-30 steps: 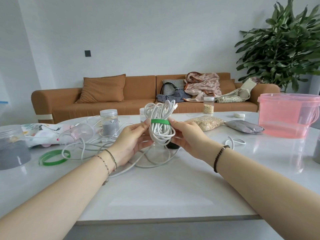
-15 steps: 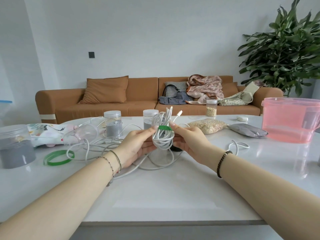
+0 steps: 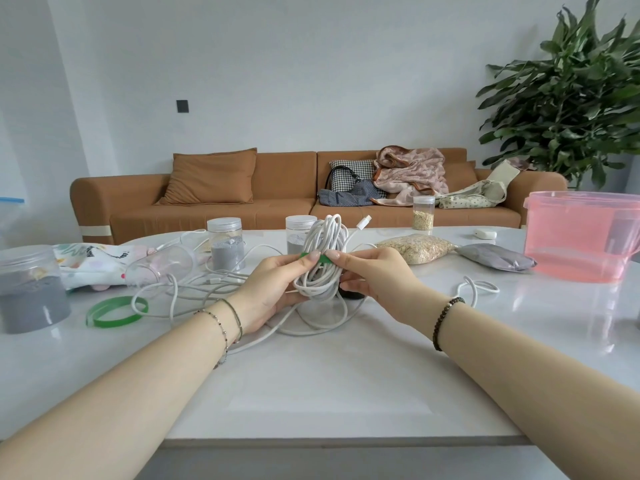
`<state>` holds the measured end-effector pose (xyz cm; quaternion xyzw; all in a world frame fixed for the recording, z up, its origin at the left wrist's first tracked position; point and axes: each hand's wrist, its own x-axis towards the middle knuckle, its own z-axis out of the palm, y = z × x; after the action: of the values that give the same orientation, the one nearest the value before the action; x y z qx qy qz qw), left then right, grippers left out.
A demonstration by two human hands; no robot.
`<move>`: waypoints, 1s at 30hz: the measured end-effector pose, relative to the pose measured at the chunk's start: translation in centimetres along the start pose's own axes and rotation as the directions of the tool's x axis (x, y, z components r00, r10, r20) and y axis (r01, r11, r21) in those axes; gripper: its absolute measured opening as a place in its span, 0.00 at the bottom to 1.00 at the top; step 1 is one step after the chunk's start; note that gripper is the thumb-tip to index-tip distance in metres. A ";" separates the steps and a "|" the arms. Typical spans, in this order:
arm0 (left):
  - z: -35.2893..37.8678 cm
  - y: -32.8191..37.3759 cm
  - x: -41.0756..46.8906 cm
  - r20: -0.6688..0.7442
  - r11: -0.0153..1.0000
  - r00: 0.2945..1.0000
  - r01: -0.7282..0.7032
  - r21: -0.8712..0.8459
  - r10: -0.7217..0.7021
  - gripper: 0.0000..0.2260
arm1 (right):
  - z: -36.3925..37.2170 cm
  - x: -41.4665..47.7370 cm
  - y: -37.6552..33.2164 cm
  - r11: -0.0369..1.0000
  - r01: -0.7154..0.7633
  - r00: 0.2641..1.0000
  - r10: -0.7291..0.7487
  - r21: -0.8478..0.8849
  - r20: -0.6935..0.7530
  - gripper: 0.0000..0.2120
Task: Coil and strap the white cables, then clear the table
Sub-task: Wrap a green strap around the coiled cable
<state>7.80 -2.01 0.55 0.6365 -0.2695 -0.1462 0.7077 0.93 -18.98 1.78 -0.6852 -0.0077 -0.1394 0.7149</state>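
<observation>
A coiled white cable (image 3: pixel 323 258) stands upright above the white table (image 3: pixel 311 382), bound at its waist by a green strap (image 3: pixel 325 258). My left hand (image 3: pixel 273 289) grips the coil from the left, its fingertips on the strap. My right hand (image 3: pixel 372 275) holds the coil from the right and pinches the strap with thumb and forefinger. A white plug end (image 3: pixel 363 223) sticks out at the coil's upper right. Loose white cables (image 3: pixel 194 289) lie tangled on the table behind and under my hands. A second green strap (image 3: pixel 116 311) lies in a loop at the left.
Grey-filled jars stand at the far left (image 3: pixel 31 289) and behind the cables (image 3: pixel 227 244), (image 3: pixel 299 233). A pink tub (image 3: pixel 581 235) sits at the right, with a grain bag (image 3: pixel 415 247) and grey pouch (image 3: pixel 495 261) beside it. A small cable loop (image 3: pixel 478 285) lies right.
The coil has sunk lower toward the table and tilted slightly. My fingertips have closed in over the green strap, covering most of it.
</observation>
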 end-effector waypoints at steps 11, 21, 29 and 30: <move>-0.4 0.0 0.2 -0.004 0.998 0.998 -0.059 0.025 0.059 0.17 | 0.0 -0.5 -0.6 0.958 0.134 0.990 -0.139 -0.254 -0.003 0.11; -0.3 -0.3 0.4 -0.058 0.993 0.992 -0.111 0.029 0.112 0.19 | 0.0 0.2 0.2 0.981 0.126 0.991 -0.132 -0.149 -0.032 0.11; -0.9 -0.8 0.6 -0.059 0.987 0.987 -0.148 0.066 0.152 0.13 | 0.3 -0.4 1.1 0.942 0.188 0.975 -0.213 -0.278 -0.062 0.11; -0.9 -0.8 0.3 -0.072 0.984 0.984 -0.156 0.080 0.162 0.11 | 0.3 -0.5 1.1 0.926 0.217 0.964 -0.254 -0.310 -0.084 0.11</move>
<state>8.69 -1.57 -0.19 0.6439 -0.2970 -0.0540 0.7031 0.78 -18.57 0.59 -0.7692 -0.0250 -0.2657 0.5806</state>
